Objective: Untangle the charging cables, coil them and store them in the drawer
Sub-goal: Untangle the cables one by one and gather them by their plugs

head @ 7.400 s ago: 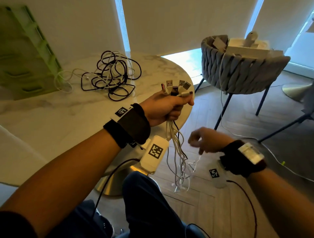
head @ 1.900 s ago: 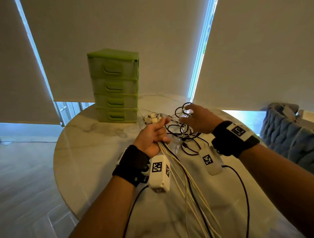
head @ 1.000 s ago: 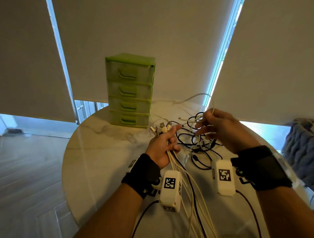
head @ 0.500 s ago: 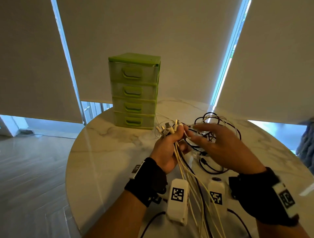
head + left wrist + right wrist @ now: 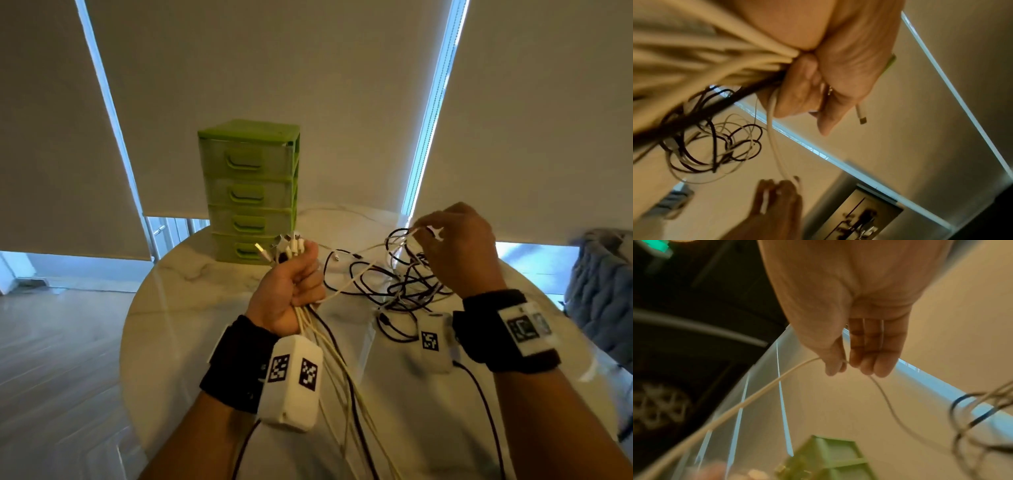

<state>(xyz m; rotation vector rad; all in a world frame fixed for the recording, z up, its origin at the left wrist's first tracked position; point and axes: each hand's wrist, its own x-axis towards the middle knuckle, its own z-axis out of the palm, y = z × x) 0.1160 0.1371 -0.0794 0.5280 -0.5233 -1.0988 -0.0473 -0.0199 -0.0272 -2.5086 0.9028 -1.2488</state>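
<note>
Since half a second ago my right hand (image 5: pixel 455 246) has pulled away, pinching one white cable (image 5: pixel 764 386) from the tangle (image 5: pixel 400 277) on the worktop (image 5: pixel 191 284); left hand (image 5: pixel 291 284) clenches the freed bundle (image 5: pixel 329 346), so untangling continues.

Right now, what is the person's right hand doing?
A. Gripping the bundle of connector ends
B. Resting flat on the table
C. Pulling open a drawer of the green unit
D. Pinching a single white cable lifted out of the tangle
D: the right hand pinches one white cable between thumb and fingers above the tangle, while the left hand grips the bundle of connector ends.
</note>
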